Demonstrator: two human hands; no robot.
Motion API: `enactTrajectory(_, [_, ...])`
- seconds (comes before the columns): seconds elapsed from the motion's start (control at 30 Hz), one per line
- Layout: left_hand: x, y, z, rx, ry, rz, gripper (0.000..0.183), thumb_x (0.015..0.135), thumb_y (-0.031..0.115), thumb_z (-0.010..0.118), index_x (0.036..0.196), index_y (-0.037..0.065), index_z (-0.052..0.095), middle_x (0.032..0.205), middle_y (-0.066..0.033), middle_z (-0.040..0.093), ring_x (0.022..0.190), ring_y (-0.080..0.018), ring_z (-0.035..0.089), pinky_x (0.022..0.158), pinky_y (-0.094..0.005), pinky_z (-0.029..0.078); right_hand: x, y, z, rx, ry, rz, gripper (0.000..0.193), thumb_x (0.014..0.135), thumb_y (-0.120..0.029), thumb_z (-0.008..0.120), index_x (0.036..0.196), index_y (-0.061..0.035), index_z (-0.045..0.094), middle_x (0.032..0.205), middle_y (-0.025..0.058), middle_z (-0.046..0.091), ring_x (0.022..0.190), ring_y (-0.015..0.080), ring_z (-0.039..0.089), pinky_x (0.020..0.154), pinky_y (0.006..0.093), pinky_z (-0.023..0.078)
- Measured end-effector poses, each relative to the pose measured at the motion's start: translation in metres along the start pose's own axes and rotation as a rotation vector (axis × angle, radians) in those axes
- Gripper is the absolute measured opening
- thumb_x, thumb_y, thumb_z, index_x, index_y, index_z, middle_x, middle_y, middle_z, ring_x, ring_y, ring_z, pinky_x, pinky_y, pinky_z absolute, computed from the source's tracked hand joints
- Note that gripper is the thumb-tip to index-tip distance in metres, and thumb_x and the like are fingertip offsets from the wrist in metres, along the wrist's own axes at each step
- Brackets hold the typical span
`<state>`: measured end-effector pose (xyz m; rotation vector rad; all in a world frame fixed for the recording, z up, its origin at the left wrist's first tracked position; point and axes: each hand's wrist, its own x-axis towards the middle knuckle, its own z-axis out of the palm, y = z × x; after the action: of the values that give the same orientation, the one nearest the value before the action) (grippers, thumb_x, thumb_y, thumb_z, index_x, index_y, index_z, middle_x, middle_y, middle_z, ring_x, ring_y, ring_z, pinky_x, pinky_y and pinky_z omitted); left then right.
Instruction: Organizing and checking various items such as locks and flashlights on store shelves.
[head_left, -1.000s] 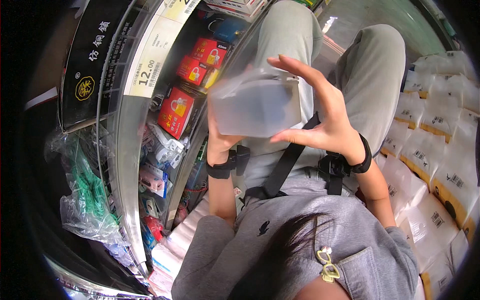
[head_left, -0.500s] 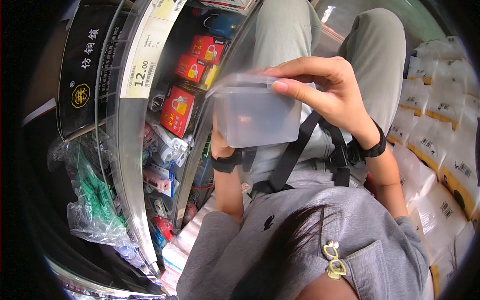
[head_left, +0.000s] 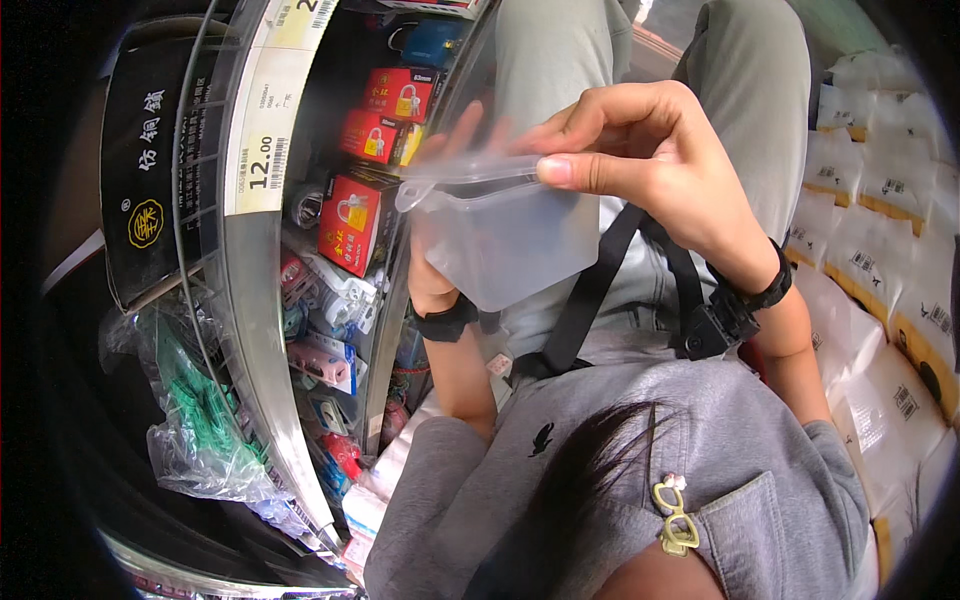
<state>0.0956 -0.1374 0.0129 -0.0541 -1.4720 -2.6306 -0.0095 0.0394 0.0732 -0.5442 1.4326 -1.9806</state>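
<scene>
A translucent plastic box [head_left: 505, 250] is held up in front of my lap, tilted, with its clear lid [head_left: 470, 172] on top. A dark gap shows between lid and box near my right thumb, and a rounded tab sticks out at the lid's left corner. My right hand [head_left: 640, 145] pinches the lid's right edge between thumb and fingers. Behind the box's left side, my left hand [head_left: 430, 270] supports it. Its blurred fingertips show beyond the lid, while the palm is largely hidden by the box.
On the left, a shelf with a price-label rail [head_left: 265, 120] holds red padlock boxes [head_left: 350, 220], a blue padlock [head_left: 432, 43] and small packaged goods. A black carton [head_left: 150, 170] and a plastic bag of green items [head_left: 195, 400] lie farther left. White packs [head_left: 870, 260] line the right.
The box has tipped, its base swinging right, and a gap has appeared under the lid. My left fingertips now show beyond the lid. My right hand has risen slightly, still pinching the edge.
</scene>
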Motion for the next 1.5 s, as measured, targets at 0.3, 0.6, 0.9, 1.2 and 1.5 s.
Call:
enactTrajectory(0.3, [0.000,-0.010,-0.019,0.013,0.106,0.054,0.060,0.083,0.045,0.061,0.129,0.015,0.037,0.142,-0.0221,0.025,0.133,-0.0417,0.024,0.103,-0.0561,0.031,0.000,0.000,-0.002,0.121,-0.054,0.026,0.011,0.078,-0.005,0.069,0.083,0.0035,0.065,0.093,0.0130,0.068,0.091,0.0164,0.063,0.086,0.0278,0.048])
enactTrajectory(0.6, [0.008,0.006,0.002,-0.133,0.264,0.130,0.058,0.084,0.033,0.062,0.130,0.009,0.036,0.133,-0.0226,0.039,0.128,-0.0401,0.034,0.102,-0.0521,0.034,-0.002,0.014,-0.013,-0.412,-0.232,-0.533,0.089,0.056,-0.037,0.082,0.127,0.0036,0.047,0.128,0.0192,0.051,0.122,0.0300,0.046,0.101,0.0384,0.035])
enactTrajectory(0.9, [0.009,0.011,0.014,0.630,0.206,0.464,0.088,0.054,0.010,0.084,0.127,-0.001,0.038,0.126,-0.0239,0.048,0.117,-0.0311,0.049,0.099,-0.0414,0.040,0.001,0.049,-0.021,-0.679,0.083,-0.609,0.071,0.064,-0.017,0.078,0.125,0.0005,0.046,0.118,0.0146,0.056,0.108,0.0260,0.055,0.092,0.0341,0.042])
enactTrajectory(1.2, [0.012,0.013,0.031,0.673,0.187,0.456,0.087,0.052,0.006,0.085,0.128,0.002,0.044,0.128,-0.0129,0.049,0.114,-0.0222,0.050,0.097,-0.0353,0.040,0.008,0.076,-0.027,-0.068,0.087,-0.313,0.076,0.060,-0.009,0.080,0.126,0.0012,0.044,0.117,0.0071,0.055,0.110,0.0159,0.050,0.095,0.0302,0.038])
enactTrajectory(1.5, [0.015,0.010,0.000,0.982,0.083,0.383,0.088,0.057,0.011,0.084,0.128,0.001,0.033,0.128,-0.0185,0.045,0.121,-0.0316,0.045,0.102,-0.0413,0.037,0.010,0.049,-0.033,-0.607,0.109,-0.630,0.066,0.056,-0.014,0.080,0.116,-0.0016,0.055,0.115,0.0127,0.058,0.107,0.0259,0.056,0.092,0.0350,0.043])
